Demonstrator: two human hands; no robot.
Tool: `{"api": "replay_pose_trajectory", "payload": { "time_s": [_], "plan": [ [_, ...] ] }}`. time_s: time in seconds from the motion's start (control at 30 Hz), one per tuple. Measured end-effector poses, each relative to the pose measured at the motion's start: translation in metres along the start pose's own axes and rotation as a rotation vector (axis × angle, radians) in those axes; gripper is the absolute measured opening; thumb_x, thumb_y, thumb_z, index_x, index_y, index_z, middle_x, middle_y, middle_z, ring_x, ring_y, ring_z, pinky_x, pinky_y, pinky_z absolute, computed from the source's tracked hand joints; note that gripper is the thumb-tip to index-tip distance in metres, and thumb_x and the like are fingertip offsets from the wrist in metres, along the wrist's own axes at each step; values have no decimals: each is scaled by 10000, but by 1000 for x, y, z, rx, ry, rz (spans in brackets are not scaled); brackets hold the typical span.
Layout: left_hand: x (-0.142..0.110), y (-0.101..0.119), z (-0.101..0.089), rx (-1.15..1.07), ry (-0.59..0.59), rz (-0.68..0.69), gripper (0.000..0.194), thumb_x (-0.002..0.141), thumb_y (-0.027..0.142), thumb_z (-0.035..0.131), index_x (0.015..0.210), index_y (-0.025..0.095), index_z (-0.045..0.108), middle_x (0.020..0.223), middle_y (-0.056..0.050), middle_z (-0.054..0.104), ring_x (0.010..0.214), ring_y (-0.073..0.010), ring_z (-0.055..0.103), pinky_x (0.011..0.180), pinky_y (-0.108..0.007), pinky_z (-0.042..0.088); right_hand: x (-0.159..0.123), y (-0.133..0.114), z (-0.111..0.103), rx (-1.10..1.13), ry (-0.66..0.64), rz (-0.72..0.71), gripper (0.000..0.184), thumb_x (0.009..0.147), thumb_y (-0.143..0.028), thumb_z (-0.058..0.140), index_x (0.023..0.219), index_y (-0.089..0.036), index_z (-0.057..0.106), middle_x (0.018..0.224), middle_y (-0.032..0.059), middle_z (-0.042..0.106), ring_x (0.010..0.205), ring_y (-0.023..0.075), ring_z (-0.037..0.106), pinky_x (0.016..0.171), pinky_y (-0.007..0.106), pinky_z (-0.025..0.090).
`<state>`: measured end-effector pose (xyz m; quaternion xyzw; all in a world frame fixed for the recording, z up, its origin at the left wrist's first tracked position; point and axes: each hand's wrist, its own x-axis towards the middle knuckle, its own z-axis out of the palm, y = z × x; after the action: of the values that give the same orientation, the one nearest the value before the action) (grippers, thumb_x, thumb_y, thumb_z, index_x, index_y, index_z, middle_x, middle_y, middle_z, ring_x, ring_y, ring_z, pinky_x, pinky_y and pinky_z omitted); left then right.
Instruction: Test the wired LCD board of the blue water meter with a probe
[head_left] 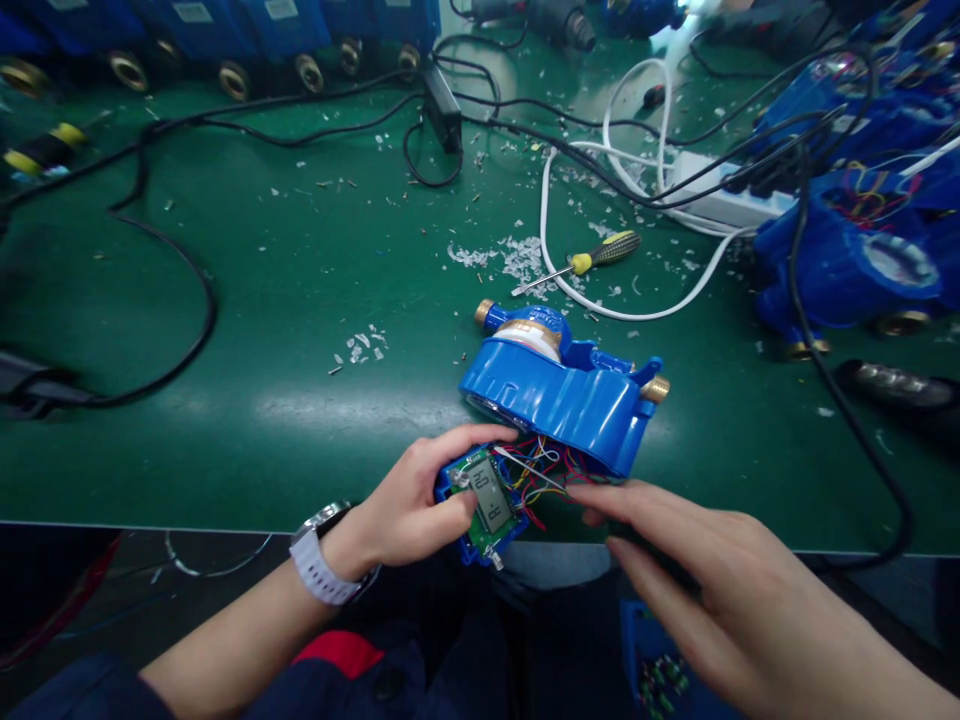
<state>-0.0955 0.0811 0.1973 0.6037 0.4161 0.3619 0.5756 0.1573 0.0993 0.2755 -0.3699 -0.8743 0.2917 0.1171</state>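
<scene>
A blue water meter (559, 385) with brass fittings lies at the near edge of the green bench (300, 400), its housing opened. My left hand (412, 505), with a white watch on the wrist, is closed around a small green circuit board with an LCD (489, 500) in a blue frame. Coloured wires (544, 465) run from the board into the meter. My right hand (720, 580) reaches in from the right, fingers stretched out flat, fingertips touching the wires beside the board and pinching nothing that I can see.
A yellow-and-black screwdriver (592, 258) lies behind the meter amid white plastic shavings. A white power strip (720, 200) and white cable sit at back right beside several blue meters (847, 260). Black cables cross the left side. More blue meters (225, 40) line the back edge.
</scene>
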Motion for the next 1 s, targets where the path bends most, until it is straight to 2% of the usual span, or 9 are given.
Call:
{"api": "replay_pose_trajectory", "payload": {
  "time_s": [0.07,0.23,0.33,0.47,0.67,1.0],
  "plan": [
    [1,3,-2,-2,-19,4,520,826,244,533,1335,154,483,1249,-132,611,1048,-268,629,820,-351,524,-1,0,-5,-56,2,-36,384,935,-79,371,1248,-227,535,1118,22,647,945,137,659,788,229,573],
    [5,14,-10,-87,-87,-76,470,874,325,582,1304,159,492,1222,-112,612,1054,-249,621,883,-351,513,0,-1,-12,-235,23,-135,391,899,-69,375,1226,-185,555,1087,74,631,787,179,667,625,283,607],
    [9,17,-14,-163,-112,-136,475,876,388,602,1268,135,515,1209,-126,607,1062,-249,611,885,-347,516,4,-3,-12,-324,54,-201,447,841,-31,372,1226,-164,557,1089,76,647,819,205,678,557,290,599],
    [13,13,-17,-252,-115,-167,479,866,405,612,1239,118,521,1187,-143,608,1026,-242,627,862,-347,529,11,-5,-13,-384,58,-251,461,792,-16,362,1178,-146,579,1049,80,670,744,204,684,483,287,570],
    [15,7,-18,-101,-96,-137,444,861,346,569,1240,115,569,1255,-147,601,1093,-273,608,881,-379,520,20,-11,-19,-460,12,-295,433,770,-25,357,1114,-113,604,920,99,669,658,211,665,389,290,504],
    [17,9,-15,-15,-103,-80,437,810,222,491,1212,95,604,1217,-113,642,1041,-237,640,849,-332,532,23,-16,-19,-542,7,-334,422,765,-12,347,1093,-72,605,914,139,668,668,241,658,421,320,507]
  ]
}}
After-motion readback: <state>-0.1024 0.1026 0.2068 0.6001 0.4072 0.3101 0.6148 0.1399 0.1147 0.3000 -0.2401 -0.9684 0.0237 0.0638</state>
